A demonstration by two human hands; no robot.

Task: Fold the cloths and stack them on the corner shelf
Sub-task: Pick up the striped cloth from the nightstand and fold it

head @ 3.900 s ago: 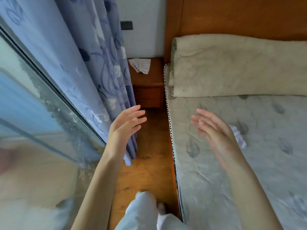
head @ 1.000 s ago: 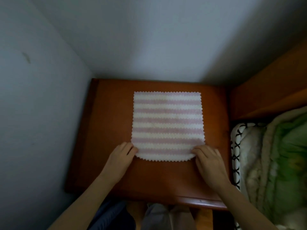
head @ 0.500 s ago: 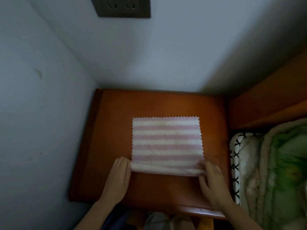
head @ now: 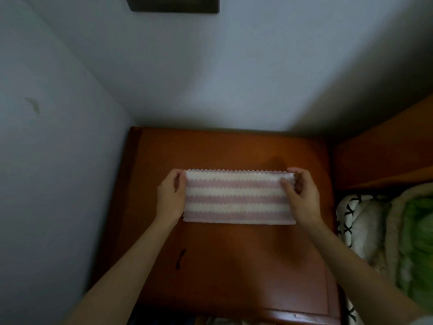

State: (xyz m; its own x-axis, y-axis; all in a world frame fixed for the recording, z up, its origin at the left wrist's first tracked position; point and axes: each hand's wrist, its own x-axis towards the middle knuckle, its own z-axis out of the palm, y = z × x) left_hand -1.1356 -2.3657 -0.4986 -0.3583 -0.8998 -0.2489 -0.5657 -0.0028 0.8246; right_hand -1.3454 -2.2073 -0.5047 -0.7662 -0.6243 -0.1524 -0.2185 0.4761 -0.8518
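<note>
A pink-and-white striped cloth with zigzag edges lies folded in half on the wooden corner shelf, forming a wide, short rectangle. My left hand pinches the cloth's far left corner, thumb over the top layer. At the far right corner, my right hand grips the doubled edge between thumb and fingers. Both forearms reach in from the bottom of the view.
White walls close the shelf in at the left and back, with a dark wall socket high up. A wooden bed headboard and bedding with a green cover lie to the right. A dark mark sits on the shelf.
Both hands carried the cloth's near edge over to the far edge, turning the flat square into a half-folded strip. Earlier still, my hands were empty beside the bed.
</note>
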